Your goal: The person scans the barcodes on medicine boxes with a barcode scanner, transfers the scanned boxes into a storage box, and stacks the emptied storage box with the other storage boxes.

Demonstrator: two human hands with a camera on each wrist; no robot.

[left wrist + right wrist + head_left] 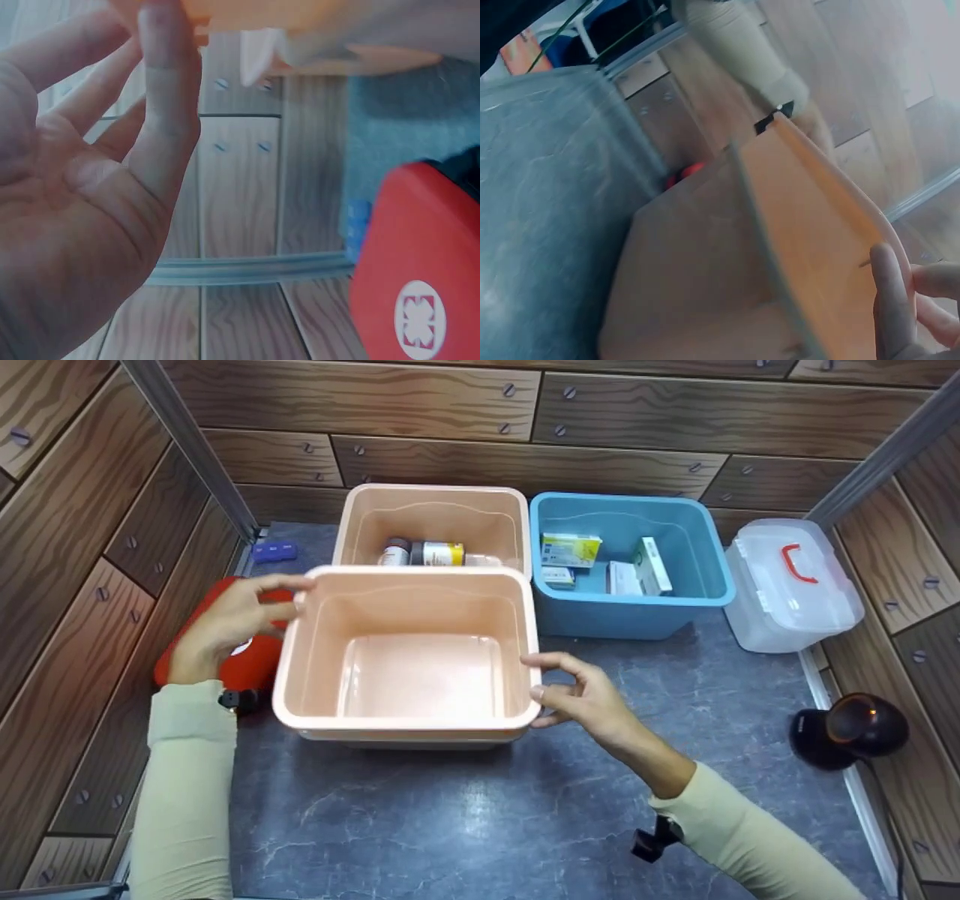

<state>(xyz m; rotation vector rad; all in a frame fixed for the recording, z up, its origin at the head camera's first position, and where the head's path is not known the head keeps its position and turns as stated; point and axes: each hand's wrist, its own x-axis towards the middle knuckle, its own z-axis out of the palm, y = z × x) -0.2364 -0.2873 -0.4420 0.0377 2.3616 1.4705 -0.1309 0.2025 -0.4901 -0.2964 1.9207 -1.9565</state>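
Note:
A peach plastic bin (pixel 420 675) with nothing inside is held between both hands, its back rim overlapping a second peach bin (pixel 435 502) behind it. At its left rim, near the back corner, my left hand (pixel 236 619) grips with fingertips; the left wrist view shows the palm (pixel 82 202) and fingers reaching up to the bin's edge. My right hand (pixel 589 697) pinches the right rim between thumb and fingers. In the right wrist view those fingers (pixel 891 292) lie over the rim, and the bin's outer wall (pixel 697 262) appears tilted.
Pill bottles (pixel 441 553) lie in the rear peach bin. A blue bin (pixel 622 619) holds several medicine boxes (pixel 571 550). To its right stands a clear lidded box (pixel 795 585), with a black scanner (pixel 851 731) nearer. A red case (pixel 259 660) and purple object (pixel 274 552) are left.

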